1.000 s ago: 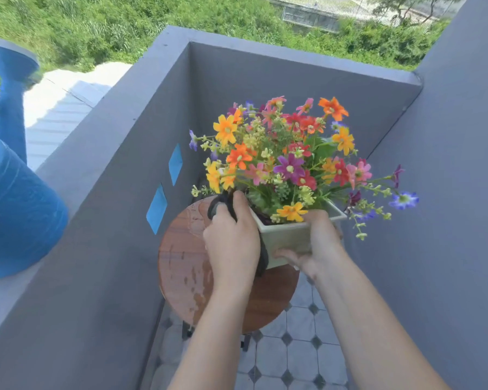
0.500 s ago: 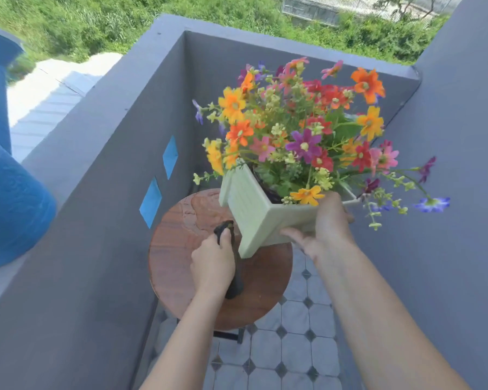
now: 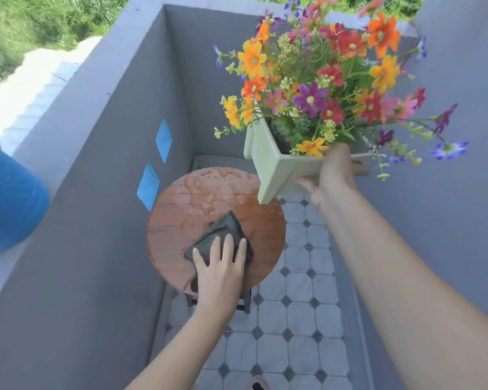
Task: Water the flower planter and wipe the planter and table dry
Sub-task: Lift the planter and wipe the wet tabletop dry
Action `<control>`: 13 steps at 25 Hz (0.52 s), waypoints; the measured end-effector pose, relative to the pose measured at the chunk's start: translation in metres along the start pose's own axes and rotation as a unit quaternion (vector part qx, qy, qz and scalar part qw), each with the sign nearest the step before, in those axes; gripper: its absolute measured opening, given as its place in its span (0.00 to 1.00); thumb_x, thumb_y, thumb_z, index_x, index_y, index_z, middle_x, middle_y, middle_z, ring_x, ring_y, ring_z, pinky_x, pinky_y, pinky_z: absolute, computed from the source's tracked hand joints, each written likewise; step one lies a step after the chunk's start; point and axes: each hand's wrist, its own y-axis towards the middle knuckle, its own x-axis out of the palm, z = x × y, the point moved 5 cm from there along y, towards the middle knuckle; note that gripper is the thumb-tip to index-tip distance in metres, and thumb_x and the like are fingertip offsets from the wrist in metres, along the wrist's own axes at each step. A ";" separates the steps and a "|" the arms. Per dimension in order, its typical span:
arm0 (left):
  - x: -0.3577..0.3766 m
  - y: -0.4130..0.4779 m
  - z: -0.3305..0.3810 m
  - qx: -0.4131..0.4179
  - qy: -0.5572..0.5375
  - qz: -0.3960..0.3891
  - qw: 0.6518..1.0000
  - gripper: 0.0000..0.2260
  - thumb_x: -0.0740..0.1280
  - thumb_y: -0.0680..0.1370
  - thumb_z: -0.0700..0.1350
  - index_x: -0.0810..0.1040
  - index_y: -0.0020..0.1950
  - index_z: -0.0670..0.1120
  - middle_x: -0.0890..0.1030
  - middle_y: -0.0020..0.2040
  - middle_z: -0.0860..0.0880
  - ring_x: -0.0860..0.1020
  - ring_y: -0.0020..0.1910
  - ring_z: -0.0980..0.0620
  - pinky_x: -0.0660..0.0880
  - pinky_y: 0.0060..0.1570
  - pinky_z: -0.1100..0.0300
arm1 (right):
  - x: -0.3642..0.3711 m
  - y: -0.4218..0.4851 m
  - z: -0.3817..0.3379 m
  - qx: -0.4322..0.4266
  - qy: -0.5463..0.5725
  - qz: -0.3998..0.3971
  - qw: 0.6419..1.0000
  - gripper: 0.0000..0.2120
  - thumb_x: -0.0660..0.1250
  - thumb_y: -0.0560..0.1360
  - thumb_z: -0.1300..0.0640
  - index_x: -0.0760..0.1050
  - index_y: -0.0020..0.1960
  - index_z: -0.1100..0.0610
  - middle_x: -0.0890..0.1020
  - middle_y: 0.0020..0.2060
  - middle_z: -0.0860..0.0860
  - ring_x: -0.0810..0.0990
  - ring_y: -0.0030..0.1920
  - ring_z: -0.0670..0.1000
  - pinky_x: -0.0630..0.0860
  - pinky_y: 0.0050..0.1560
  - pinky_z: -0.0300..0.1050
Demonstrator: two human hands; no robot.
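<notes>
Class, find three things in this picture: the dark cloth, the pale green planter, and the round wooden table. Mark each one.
dark cloth [image 3: 223, 229], head view: on its bare upper corner.
pale green planter [image 3: 268, 153], head view: on its left side wall.
round wooden table [image 3: 181, 215], head view: on bare wet top, left of the cloth.

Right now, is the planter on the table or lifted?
Lifted: the right hand holds the planter clear above the wet table.
</notes>
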 end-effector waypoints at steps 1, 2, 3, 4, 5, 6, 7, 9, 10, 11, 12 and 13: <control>0.000 0.000 -0.001 0.010 0.010 0.036 0.999 0.25 0.73 0.61 0.31 0.82 0.57 0.43 0.83 0.51 0.39 0.81 0.48 0.37 0.75 0.45 0.34 | -0.001 0.000 -0.002 0.000 -0.004 0.001 1.000 0.10 0.61 0.71 0.57 0.69 0.52 0.57 0.66 0.59 0.54 0.71 0.51 0.56 0.83 0.45 0.55; -0.003 0.000 -0.001 0.027 0.019 0.059 0.998 0.23 0.72 0.62 0.31 0.82 0.56 0.43 0.82 0.47 0.39 0.81 0.44 0.38 0.77 0.43 0.38 | -0.002 0.001 -0.002 -0.002 -0.009 0.004 1.000 0.09 0.62 0.71 0.58 0.69 0.51 0.57 0.66 0.59 0.55 0.71 0.48 0.55 0.83 0.45 0.55; -0.004 -0.001 0.000 0.042 0.029 0.080 0.995 0.19 0.71 0.63 0.32 0.83 0.53 0.41 0.81 0.43 0.41 0.79 0.39 0.40 0.77 0.38 0.44 | -0.002 0.003 -0.003 -0.001 -0.016 0.003 1.000 0.06 0.61 0.71 0.59 0.67 0.47 0.57 0.66 0.58 0.54 0.70 0.45 0.53 0.83 0.46 0.54; -0.007 -0.001 0.001 0.052 0.030 0.091 0.994 0.12 0.68 0.66 0.34 0.82 0.49 0.41 0.79 0.39 0.42 0.77 0.34 0.42 0.76 0.33 0.49 | -0.001 0.002 -0.004 0.002 -0.022 -0.002 1.000 0.04 0.61 0.72 0.60 0.65 0.43 0.56 0.67 0.54 0.54 0.69 0.42 0.51 0.82 0.49 0.54; -0.008 -0.001 0.001 0.062 0.029 0.098 0.993 0.08 0.62 0.70 0.34 0.78 0.45 0.41 0.76 0.36 0.43 0.75 0.32 0.43 0.72 0.30 0.52 | -0.002 0.001 -0.005 0.006 -0.026 -0.005 1.000 0.07 0.60 0.73 0.61 0.62 0.39 0.55 0.67 0.49 0.53 0.68 0.40 0.50 0.81 0.51 0.54; -0.010 -0.002 0.002 0.070 0.032 0.101 0.992 0.09 0.56 0.71 0.33 0.74 0.41 0.42 0.74 0.34 0.44 0.73 0.30 0.44 0.68 0.28 0.54 | -0.002 -0.002 -0.006 0.007 -0.033 -0.009 0.999 0.10 0.59 0.74 0.62 0.60 0.37 0.54 0.66 0.43 0.51 0.67 0.38 0.49 0.80 0.54 0.54; -0.013 -0.003 0.003 0.069 0.033 0.088 0.993 0.11 0.52 0.72 0.31 0.71 0.38 0.43 0.73 0.33 0.45 0.71 0.29 0.45 0.66 0.28 0.55 | -0.002 -0.003 -0.008 0.005 -0.036 -0.012 0.999 0.12 0.58 0.74 0.62 0.59 0.36 0.54 0.64 0.40 0.51 0.66 0.37 0.49 0.79 0.55 0.55; -0.016 -0.010 0.009 0.081 0.039 0.074 0.993 0.08 0.56 0.70 0.32 0.69 0.36 0.44 0.71 0.30 0.46 0.70 0.28 0.46 0.64 0.28 0.56 | 0.000 -0.006 -0.008 0.005 -0.032 -0.025 0.999 0.13 0.57 0.75 0.63 0.58 0.35 0.54 0.63 0.38 0.50 0.65 0.36 0.48 0.78 0.57 0.55; -0.014 -0.012 0.015 0.097 0.026 0.068 0.993 0.06 0.64 0.67 0.34 0.69 0.37 0.44 0.71 0.29 0.47 0.70 0.26 0.47 0.64 0.25 0.58 | 0.002 -0.007 -0.008 0.005 -0.031 -0.031 0.999 0.14 0.57 0.76 0.63 0.57 0.35 0.54 0.63 0.37 0.50 0.65 0.36 0.48 0.78 0.57 0.55; -0.006 -0.016 0.021 0.110 0.013 0.052 0.993 0.11 0.72 0.64 0.39 0.70 0.40 0.43 0.73 0.30 0.47 0.72 0.25 0.48 0.63 0.22 0.62 | 0.004 -0.005 -0.007 0.003 -0.030 -0.034 0.999 0.14 0.57 0.76 0.63 0.57 0.34 0.54 0.63 0.38 0.50 0.65 0.36 0.48 0.78 0.57 0.54; 0.004 -0.021 0.025 0.117 -0.009 0.018 0.993 0.16 0.75 0.64 0.47 0.72 0.42 0.41 0.75 0.31 0.47 0.74 0.25 0.50 0.64 0.18 0.64 | 0.006 -0.003 -0.004 0.002 -0.028 -0.033 0.999 0.14 0.57 0.76 0.63 0.57 0.35 0.54 0.64 0.38 0.50 0.66 0.36 0.48 0.79 0.56 0.54; 0.010 -0.023 0.023 0.113 -0.042 -0.005 0.993 0.19 0.73 0.67 0.56 0.75 0.43 0.41 0.77 0.34 0.47 0.76 0.25 0.51 0.65 0.17 0.66 | 0.008 0.001 -0.003 0.000 -0.024 -0.028 0.999 0.13 0.58 0.75 0.63 0.57 0.35 0.54 0.65 0.41 0.51 0.66 0.37 0.49 0.80 0.54 0.54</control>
